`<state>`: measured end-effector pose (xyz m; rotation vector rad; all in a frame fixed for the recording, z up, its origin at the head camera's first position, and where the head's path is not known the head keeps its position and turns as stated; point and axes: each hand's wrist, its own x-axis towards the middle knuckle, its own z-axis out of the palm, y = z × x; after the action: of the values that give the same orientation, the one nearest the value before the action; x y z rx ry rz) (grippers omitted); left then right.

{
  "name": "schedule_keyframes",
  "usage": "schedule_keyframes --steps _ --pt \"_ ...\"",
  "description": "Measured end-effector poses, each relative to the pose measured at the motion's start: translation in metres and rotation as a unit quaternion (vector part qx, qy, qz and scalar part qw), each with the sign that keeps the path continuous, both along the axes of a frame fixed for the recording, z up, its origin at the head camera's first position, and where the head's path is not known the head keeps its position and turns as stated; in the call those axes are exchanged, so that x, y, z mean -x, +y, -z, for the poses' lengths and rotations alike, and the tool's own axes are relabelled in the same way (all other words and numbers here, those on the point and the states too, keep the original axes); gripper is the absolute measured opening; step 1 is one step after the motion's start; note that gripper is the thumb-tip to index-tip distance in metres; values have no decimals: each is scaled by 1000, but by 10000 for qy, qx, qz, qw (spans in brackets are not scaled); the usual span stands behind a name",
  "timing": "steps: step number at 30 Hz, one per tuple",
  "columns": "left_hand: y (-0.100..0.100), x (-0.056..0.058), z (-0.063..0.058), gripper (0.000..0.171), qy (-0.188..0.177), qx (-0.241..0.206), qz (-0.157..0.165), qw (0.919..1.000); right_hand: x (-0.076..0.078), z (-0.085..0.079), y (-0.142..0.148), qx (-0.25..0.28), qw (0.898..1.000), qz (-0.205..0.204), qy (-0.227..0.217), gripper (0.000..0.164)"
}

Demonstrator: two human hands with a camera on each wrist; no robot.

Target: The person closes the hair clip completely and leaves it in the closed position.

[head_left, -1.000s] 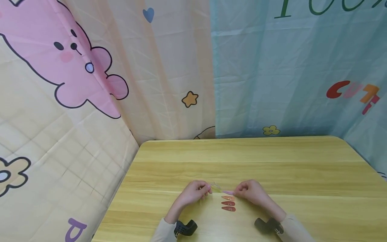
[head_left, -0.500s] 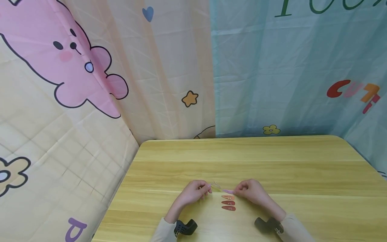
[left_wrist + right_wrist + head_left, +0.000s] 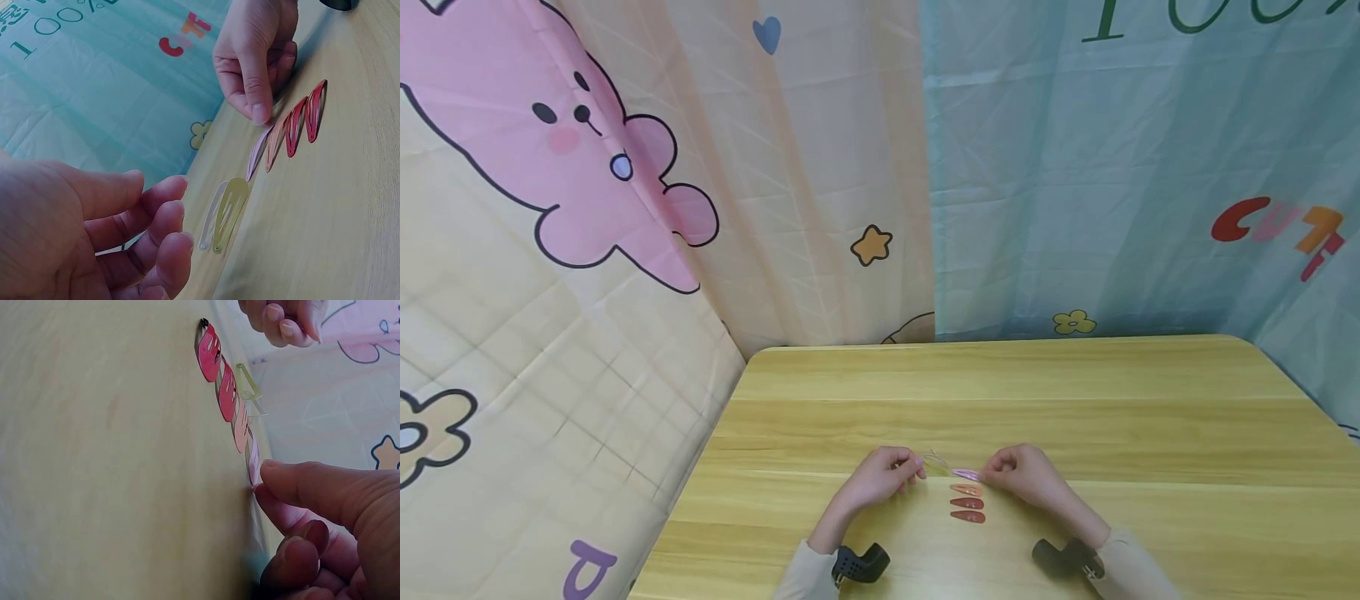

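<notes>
A lilac snap hair clip [image 3: 966,474] lies at the far end of a row on the table. My right hand [image 3: 1026,477] pinches its wide end between thumb and index finger. Nearer to me in that row are an orange clip [image 3: 967,490], a red clip [image 3: 967,503] and a darker red clip [image 3: 967,517]. My left hand [image 3: 880,475] holds nothing, its fingers loosely bent. In the left wrist view, a yellow-green clip [image 3: 230,209] and a whitish clip [image 3: 213,213] lie just past the left fingertips, apart from them.
The wooden table [image 3: 820,400] reaches back to printed curtains [image 3: 1045,167]. A black wrist camera [image 3: 861,564] sits at the left wrist, and another dark camera [image 3: 1063,560] at the right wrist.
The lilac clip has turned slightly, so more of its flat face shows. Both hands have stayed in nearly the same place.
</notes>
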<state>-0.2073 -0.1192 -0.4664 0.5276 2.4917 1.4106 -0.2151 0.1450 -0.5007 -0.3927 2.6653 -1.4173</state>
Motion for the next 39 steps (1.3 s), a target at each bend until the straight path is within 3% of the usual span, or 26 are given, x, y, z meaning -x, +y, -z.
schedule_keyframes --steps 5,16,26,39 --pt "-1 0 -1 28 158 -41 -193 9997 0 0 0 -7 10000 21 -19 14" --pt "0 4 8 15 510 -32 -1031 9934 -1 -1 2 3 9999 -15 133 19" --pt "2 0 20 17 947 872 -1303 9831 -1 -1 2 -25 9997 -91 211 22" --pt "6 -3 26 17 1277 1219 -1527 9724 -1 -1 0 2 9998 -64 176 24"
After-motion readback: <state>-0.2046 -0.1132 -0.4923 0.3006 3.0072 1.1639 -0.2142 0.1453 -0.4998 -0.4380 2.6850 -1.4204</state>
